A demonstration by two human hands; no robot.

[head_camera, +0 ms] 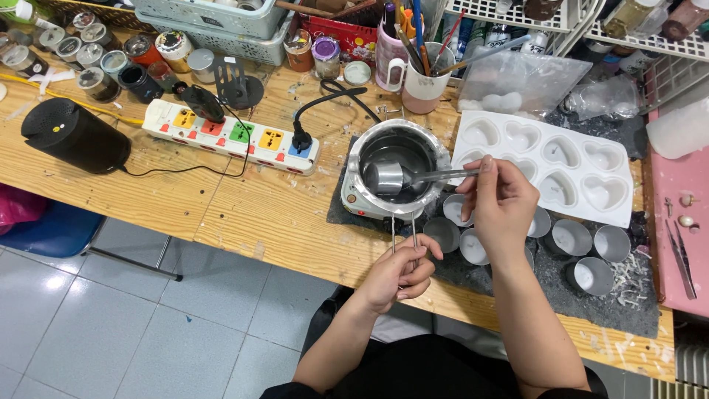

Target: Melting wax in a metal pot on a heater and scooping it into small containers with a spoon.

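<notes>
Nearest the body, the left hand [399,273] is closed around the thin wire handle [412,235] of the metal melting pot [397,155], which sits on a small hotplate [354,201] at the near part of the wooden workbench [244,214]. Just beyond, the right hand [502,199] is pinched shut on the stem of a small metal ladle [385,178], whose cup is held low inside the pot. The step is judged to be scooping melted wax; it is best done with the pot kept steady by its handle, the cup kept level, and the lift made slowly so that drips fall back into the pot. Round metal cups [572,236] are clustered beside the right wrist, some hidden under the forearm. Farther off lies a white heart-shaped mould tray [561,166], then a power strip [233,137]. The pot's contents cannot be made out, nor whether the ladle is full. The shelves at the back are cut off by the frame edge.
</notes>
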